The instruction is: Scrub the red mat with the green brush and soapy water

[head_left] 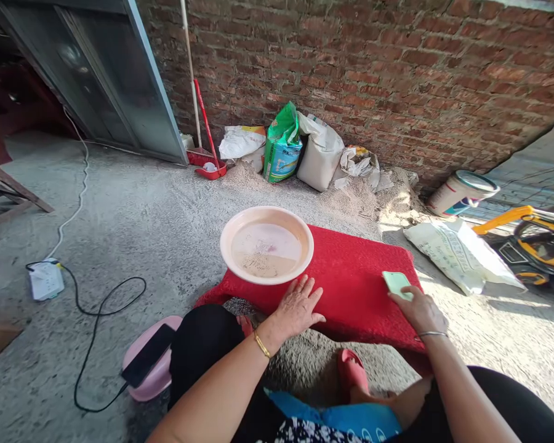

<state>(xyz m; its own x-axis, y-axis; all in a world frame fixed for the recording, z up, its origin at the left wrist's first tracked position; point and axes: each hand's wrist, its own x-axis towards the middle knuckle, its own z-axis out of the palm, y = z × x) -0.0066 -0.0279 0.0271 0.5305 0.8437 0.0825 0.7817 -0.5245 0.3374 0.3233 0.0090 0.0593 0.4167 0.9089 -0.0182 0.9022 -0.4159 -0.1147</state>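
Observation:
A red cloth (351, 264) covers a low bench or table in front of my knees. My left hand (300, 304) lies flat on its near edge, fingers spread, with nothing in it. Just beyond those fingertips stands a pale pink basin (228, 252) with cloudy liquid and brown grit inside. My right hand (422, 314) grips a pale green, flat, rectangular piece (396, 281) at the right end of the cloth. What kind of tool this is I cannot make out; its near end is hidden by my fingers.
A pink stool (143, 344) at lower left bears a phone (148, 355) on a black cable. The cable runs to a white power strip (46, 280). Sacks (321, 154), a red dustpan (211, 172) and a bucket (461, 192) line the brick wall; a yellow-black machine (535, 240) stands right.

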